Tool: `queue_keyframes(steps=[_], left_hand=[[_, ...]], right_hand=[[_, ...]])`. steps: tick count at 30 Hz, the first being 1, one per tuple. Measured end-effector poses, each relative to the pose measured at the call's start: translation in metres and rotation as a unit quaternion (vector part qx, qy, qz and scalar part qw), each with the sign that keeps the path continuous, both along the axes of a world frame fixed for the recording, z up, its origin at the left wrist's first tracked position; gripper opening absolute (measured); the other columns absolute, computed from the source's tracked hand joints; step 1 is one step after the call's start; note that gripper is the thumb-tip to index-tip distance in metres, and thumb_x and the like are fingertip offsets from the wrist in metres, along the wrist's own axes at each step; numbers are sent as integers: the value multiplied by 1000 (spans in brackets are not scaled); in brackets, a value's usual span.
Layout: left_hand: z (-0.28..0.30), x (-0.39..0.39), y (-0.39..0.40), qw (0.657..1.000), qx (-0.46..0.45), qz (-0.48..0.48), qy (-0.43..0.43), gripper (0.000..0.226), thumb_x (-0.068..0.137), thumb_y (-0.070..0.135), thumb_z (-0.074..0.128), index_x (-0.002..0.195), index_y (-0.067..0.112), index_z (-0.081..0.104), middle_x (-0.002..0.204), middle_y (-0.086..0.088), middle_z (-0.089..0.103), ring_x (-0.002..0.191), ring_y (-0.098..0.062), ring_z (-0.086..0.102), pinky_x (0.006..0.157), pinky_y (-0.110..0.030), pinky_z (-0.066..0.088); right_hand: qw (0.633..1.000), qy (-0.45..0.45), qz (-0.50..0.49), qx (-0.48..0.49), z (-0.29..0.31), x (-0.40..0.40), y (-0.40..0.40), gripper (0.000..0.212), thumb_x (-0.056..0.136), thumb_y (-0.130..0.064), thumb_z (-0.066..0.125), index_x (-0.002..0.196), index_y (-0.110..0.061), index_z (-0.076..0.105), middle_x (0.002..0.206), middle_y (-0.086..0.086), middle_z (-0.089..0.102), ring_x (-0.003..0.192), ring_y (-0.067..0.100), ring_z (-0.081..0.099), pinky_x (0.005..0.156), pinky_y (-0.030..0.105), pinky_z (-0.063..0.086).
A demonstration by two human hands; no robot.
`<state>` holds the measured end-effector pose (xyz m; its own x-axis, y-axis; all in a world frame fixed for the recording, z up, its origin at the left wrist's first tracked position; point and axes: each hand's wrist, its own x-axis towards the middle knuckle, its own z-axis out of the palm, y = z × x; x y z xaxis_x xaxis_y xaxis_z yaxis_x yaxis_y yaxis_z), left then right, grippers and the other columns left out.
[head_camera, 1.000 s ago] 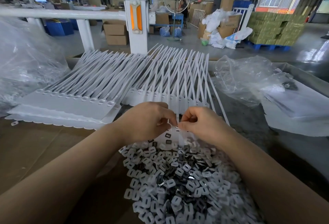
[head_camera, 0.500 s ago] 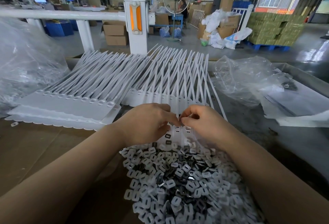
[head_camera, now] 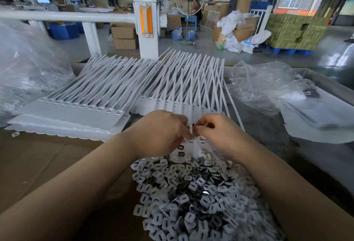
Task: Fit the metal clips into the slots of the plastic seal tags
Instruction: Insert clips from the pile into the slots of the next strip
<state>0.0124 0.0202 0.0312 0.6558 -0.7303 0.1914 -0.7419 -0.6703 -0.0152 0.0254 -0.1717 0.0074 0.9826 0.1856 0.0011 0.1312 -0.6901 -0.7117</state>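
A heap of small metal clips (head_camera: pixel 193 198) lies in front of me, between my forearms. A white strip of joined seal tags (head_camera: pixel 188 144) lies just beyond it, and two of its slots show dark clips. My left hand (head_camera: pixel 162 131) has its fingers curled down on the strip's top edge. My right hand (head_camera: pixel 216 131) pinches something small at a tag's slot, too hidden to name. The fingertips of both hands nearly meet there. More white seal tags (head_camera: pixel 172 89) with long tails fan out behind.
A flat stack of joined tag strips (head_camera: pixel 69 114) lies at the left on brown cardboard (head_camera: pixel 47 156). Clear plastic bags sit at the far left (head_camera: pixel 28 68) and right (head_camera: pixel 268 85). A white post (head_camera: pixel 146 22) and rail stand behind the table.
Both hands have crept slightly away from me along the strip, and the right hand's fingers have reworked their pinch at the slot. The heap and the stacks lie as before.
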Motion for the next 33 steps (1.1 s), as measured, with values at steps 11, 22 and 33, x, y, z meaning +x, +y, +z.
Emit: queue_keyframes(steps=[11,22,33], left_hand=[[-2,-1,0,1000,-13,-5,-3,30,99,24,51,119,34,69,99,13,63,82,-9,63,74,-32,51],[-5,0,-2,1000,-4,2,-16,44,85,7,53,115,33,70,104,9,61,98,-12,51,87,-34,45],[-3,12,14,948,-206,88,225,28,90,9,67,108,29,74,93,15,66,86,6,58,76,-4,42]], right_hand=[[1000,-1,2,6,-1,1,0,5,95,-34,61,93,-37,64,89,-14,70,87,18,71,83,35,57],[1000,9,-11,-4,-1,2,2,3,93,-37,63,92,-36,64,89,-14,70,86,6,66,94,43,50],[1000,4,-13,10,1,-1,0,11,94,-36,63,83,-36,65,84,-13,70,83,14,69,86,39,55]])
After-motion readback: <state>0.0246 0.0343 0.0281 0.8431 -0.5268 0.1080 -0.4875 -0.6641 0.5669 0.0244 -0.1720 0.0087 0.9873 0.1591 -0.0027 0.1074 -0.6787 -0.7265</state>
